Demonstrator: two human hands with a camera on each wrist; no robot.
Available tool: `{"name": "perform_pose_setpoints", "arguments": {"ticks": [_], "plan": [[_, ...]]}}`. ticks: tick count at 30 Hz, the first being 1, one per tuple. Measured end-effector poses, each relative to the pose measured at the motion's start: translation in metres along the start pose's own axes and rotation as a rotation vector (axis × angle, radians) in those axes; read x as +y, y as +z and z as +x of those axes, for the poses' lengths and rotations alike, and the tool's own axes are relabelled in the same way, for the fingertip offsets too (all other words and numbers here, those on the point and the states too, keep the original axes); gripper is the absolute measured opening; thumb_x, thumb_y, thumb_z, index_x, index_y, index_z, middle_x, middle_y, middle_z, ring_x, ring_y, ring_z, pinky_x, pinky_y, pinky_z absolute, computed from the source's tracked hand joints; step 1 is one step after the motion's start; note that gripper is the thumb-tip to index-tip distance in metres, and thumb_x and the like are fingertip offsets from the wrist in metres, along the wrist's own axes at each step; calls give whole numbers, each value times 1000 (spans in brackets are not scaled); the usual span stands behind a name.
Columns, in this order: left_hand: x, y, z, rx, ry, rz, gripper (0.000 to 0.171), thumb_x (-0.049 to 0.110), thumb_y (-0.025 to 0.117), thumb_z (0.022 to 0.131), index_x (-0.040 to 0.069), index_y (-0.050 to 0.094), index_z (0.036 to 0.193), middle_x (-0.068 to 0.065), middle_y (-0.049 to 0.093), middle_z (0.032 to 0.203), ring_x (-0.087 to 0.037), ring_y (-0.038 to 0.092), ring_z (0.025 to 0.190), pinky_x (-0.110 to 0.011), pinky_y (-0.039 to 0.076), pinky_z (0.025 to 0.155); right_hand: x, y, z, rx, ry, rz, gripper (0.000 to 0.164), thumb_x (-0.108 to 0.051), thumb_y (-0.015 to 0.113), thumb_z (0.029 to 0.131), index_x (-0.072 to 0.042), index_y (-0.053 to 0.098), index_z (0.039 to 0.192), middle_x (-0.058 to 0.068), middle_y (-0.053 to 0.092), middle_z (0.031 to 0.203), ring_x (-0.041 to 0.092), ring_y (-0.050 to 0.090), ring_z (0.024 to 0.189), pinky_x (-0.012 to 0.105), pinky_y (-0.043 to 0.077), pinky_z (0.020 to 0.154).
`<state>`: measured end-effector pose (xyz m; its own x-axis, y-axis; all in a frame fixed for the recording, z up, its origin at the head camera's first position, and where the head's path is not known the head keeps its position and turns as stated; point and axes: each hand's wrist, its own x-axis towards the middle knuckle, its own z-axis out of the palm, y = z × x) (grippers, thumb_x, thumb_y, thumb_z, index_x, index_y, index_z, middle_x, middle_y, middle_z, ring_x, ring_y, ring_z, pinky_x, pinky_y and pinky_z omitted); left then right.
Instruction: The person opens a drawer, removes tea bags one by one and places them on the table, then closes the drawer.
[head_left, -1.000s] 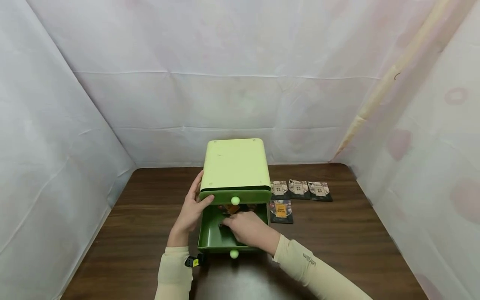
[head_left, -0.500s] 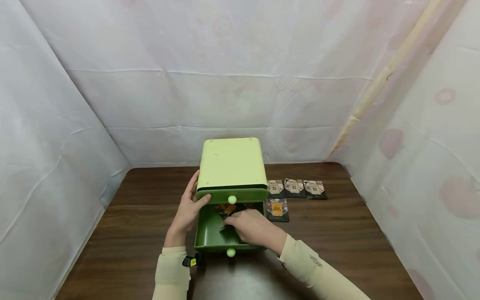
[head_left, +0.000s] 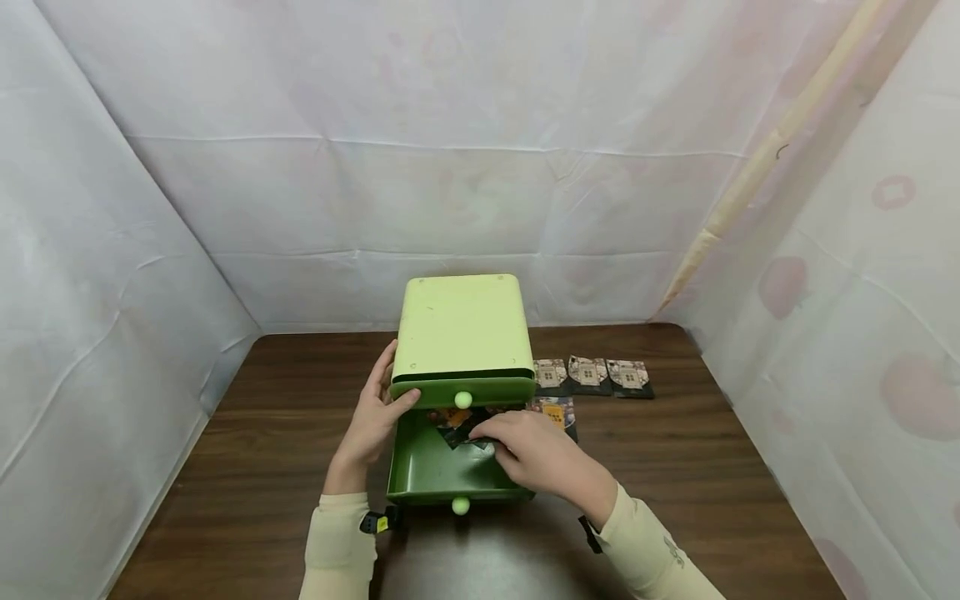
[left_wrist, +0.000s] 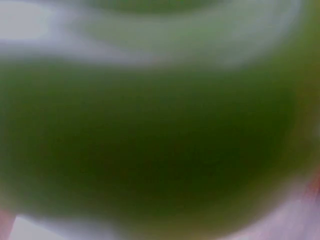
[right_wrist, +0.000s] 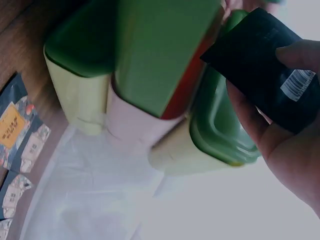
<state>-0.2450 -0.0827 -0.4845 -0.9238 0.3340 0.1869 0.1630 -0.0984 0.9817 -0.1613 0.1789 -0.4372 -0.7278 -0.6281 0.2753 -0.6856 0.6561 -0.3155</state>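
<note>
On the table stands a small green two-drawer cabinet (head_left: 461, 325), its lower drawer (head_left: 423, 471) pulled out and its upper drawer (head_left: 487, 390) nearly closed. My left hand (head_left: 372, 425) rests against the cabinet's left side, fingers along the wall and thumb on the upper drawer's front. With my right hand (head_left: 536, 454) I pinch a flat black sachet (right_wrist: 260, 60) over the open drawer; the right wrist view shows a barcode label on it. Dark printed sachets (head_left: 446, 425) with an orange label lie at the back of the lower drawer, partly hidden under the upper one.
To the cabinet's right, three sachets with pale labels (head_left: 588, 375) lie in a row. In front of them is an orange-labelled sachet (head_left: 557, 408), partly covered by my right hand. White sheeting (head_left: 450, 200) encloses the brown wooden table (head_left: 712, 483). Green blur fills the left wrist view.
My right hand has moved up and to the right from inside the lower drawer, carrying the black sachet. My left hand stays on the cabinet's side.
</note>
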Motion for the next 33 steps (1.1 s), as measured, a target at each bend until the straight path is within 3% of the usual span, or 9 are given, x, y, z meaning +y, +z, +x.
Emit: {"name": "perform_pose_setpoints", "arguments": {"ticks": [9,17,21,24,33], "plan": [[-1,-4,1,-16,-5,24,77,16,60,91,38,14,147,-5,24,146,-26,41,123,-31,50,84,-5,-16,-20,124,19,-55,40,0,50,81,-24,67,109,-13,65,100,2,57,86,27,51,65],[-1,-8,3,-47,6,103,81,19,60,91,39,5,148,-9,24,147,-28,39,125,-31,50,83,-5,-23,-40,266,17,-73,45,4,50,77,-26,67,105,-15,65,94,-1,55,78,27,48,62],[0,-10,5,-62,25,159,83,19,60,91,38,4,149,-5,22,150,-23,32,130,-27,47,86,2,-25,-53,376,48,-89,42,5,51,75,-23,68,101,-11,67,91,4,59,81,34,53,68],[4,-10,6,-78,58,201,83,16,61,91,36,5,149,-3,22,151,-21,31,130,-23,46,86,6,-23,-64,423,97,-73,41,6,51,75,-22,69,100,-10,67,90,4,59,79,32,53,64],[29,-3,-1,-90,116,289,80,13,61,90,27,10,150,-7,26,149,-21,48,115,-23,50,77,16,-17,-86,397,203,16,40,5,58,76,-23,68,103,-11,66,98,2,59,83,30,52,63]]}}
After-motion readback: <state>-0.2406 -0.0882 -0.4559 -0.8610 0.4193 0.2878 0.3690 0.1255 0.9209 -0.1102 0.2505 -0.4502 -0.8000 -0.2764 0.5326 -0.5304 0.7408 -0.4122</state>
